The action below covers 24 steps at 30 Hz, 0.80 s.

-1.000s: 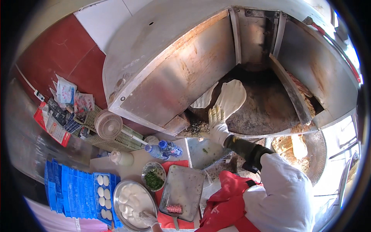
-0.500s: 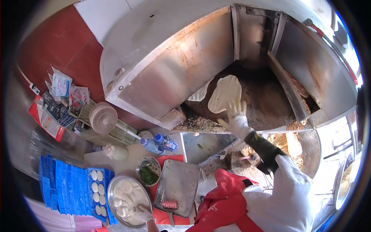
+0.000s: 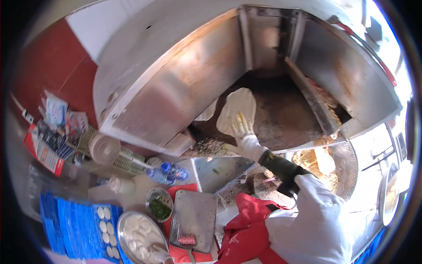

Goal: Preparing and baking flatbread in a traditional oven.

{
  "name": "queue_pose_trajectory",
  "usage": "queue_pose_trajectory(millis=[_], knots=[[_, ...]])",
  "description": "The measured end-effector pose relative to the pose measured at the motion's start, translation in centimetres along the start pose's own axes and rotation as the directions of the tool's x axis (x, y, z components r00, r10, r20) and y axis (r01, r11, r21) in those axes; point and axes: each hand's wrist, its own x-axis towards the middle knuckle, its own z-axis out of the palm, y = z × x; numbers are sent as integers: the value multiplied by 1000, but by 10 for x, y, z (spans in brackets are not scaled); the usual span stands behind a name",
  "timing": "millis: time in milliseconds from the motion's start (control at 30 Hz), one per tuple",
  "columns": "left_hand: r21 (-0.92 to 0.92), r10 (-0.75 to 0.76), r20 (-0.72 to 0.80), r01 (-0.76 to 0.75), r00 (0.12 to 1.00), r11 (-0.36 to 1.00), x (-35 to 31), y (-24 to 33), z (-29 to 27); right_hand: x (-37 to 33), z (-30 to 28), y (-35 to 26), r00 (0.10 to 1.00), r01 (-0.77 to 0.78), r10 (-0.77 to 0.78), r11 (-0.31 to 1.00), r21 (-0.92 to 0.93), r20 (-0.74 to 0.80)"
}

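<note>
My right hand (image 3: pixel 247 140), in a pale glove with yellowed fingertips, reaches over the dark griddle (image 3: pixel 285 112). Its fingers are spread across the lower part of a long, flat sheet of dough (image 3: pixel 237 104). Partly hidden behind the hood's edge, a second dough sheet (image 3: pixel 208 111) lies to its left. Down at the lower edge, my left hand (image 3: pixel 161 254), also gloved, is in a round metal basin (image 3: pixel 120 233) holding several white dough pieces (image 3: pixel 140 231). Its fingers look extended against the dough there, with nothing plainly gripped.
Beside the basin are blue trays (image 3: pixel 72 222) of dough balls, a bowl of chopped greens (image 3: pixel 159 207), and a metal tray (image 3: pixel 193 211) with a pink-bristled brush (image 3: pixel 187 240). Metal hood panels (image 3: pixel 193 75) surround the griddle. A perforated basket (image 3: pixel 347 169) of flatbreads stands at right.
The whole view has swung right, so everything sits further left. My right hand has moved slightly left over the dough sheet. My left hand stays in the basin.
</note>
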Motion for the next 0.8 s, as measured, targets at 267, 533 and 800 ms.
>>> queue_pose_trajectory(millis=[267,533,800], knots=[[79,-60,70,55,996,995,9,5,15,108,108,184,900,-250,-107,668,-701,-423],[192,-62,-23,65,998,979,5,-33,23,108,67,-2,959,-281,282,957,-68,1],[13,-77,-103,78,992,997,-3,5,0,26,60,-95,979,-39,40,999,-12,201]])
